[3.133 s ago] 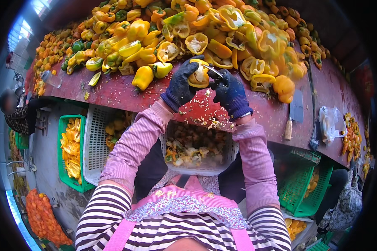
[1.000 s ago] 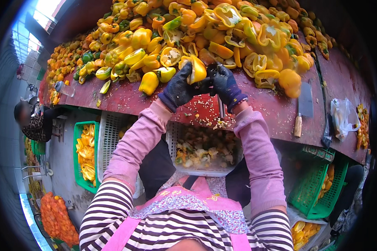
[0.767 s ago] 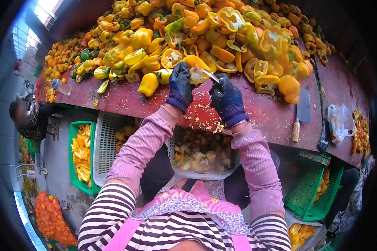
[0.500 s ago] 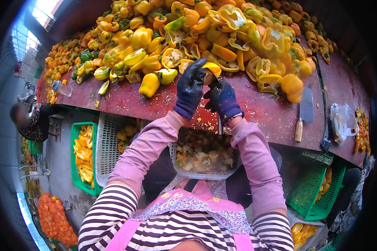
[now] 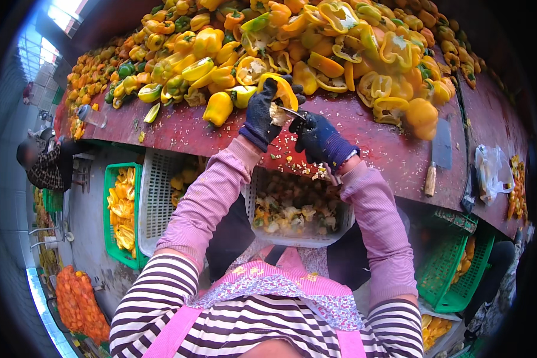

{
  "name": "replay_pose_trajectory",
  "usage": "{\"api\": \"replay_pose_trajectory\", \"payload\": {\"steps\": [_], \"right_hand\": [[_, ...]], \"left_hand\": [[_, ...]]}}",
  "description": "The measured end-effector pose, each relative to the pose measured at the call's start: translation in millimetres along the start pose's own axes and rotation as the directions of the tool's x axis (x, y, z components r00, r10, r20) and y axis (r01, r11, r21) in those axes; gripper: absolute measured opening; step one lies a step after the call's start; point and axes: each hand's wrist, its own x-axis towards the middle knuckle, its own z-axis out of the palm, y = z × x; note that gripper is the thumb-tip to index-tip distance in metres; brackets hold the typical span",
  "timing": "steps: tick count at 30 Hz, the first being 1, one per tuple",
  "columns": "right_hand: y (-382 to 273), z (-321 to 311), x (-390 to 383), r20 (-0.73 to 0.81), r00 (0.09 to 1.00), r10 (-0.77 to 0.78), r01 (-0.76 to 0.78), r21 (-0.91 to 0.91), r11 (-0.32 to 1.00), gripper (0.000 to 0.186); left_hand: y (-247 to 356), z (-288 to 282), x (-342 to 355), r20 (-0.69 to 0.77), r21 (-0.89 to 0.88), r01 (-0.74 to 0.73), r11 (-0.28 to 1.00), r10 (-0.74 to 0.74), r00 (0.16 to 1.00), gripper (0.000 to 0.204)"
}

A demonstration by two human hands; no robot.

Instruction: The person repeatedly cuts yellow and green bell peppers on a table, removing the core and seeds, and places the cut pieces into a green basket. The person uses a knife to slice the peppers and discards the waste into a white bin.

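Note:
My left hand (image 5: 261, 116), in a dark blue glove, is closed around a yellow pepper half (image 5: 285, 90) above the red table's front part, with a whitish clump of core (image 5: 277, 116) showing at its lower side. My right hand (image 5: 318, 136), gloved alike, is closed on a slim metal tool (image 5: 292, 111), whose tip reaches into the pepper at the core. Pale seeds lie scattered on the red table (image 5: 203, 141) around my hands. Below the table edge, between my legs, a white crate (image 5: 298, 241) holds pepper cores and scraps.
A large heap of peppers (image 5: 209, 42) covers the table's back. At right lie a cleaver (image 5: 440, 146) and plastic bag (image 5: 489, 173); at left stands a clear bottle (image 5: 95, 118). Green crates (image 5: 110, 235) flank me. Another person (image 5: 45, 167) sits far left; an orange sack (image 5: 80, 301) lies lower left.
Since half a second ago the pepper half has tilted up into view in my left hand, and the pale core now shows below it. My right hand has shifted slightly right.

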Motion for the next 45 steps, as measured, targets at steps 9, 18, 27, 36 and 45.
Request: {"api": "replay_pose_trajectory", "payload": {"steps": [9,18,27,36,45], "right_hand": [[-17,-2,-21,0.007,0.999,0.048,-0.045,-0.214,0.976,0.022],[0,18,-10,-0.238,0.914,-0.328,0.231,-0.361,0.904,0.019],[55,17,-33,0.376,0.926,0.016,0.337,-0.848,0.409,0.02],[32,12,-35,0.12,0.987,-0.107,0.151,-0.916,0.371,0.019],[14,-12,-10,-0.163,0.934,-0.317,0.055,-0.813,0.58,0.014]], "left_hand": [[1,-2,-15,-0.013,-0.125,-0.003,0.992,0.002,1.0,0.043],[7,14,-11,-0.075,0.054,-0.351,0.935,0.354,0.932,0.038],[83,-26,-20,0.489,0.872,-0.45,-0.192,0.364,0.793,0.04],[166,-87,-79,-0.167,0.911,0.166,-0.377,0.032,0.986,0.051],[92,-85,123,0.01,0.581,0.259,-0.771,0.326,0.945,0.02]]}}
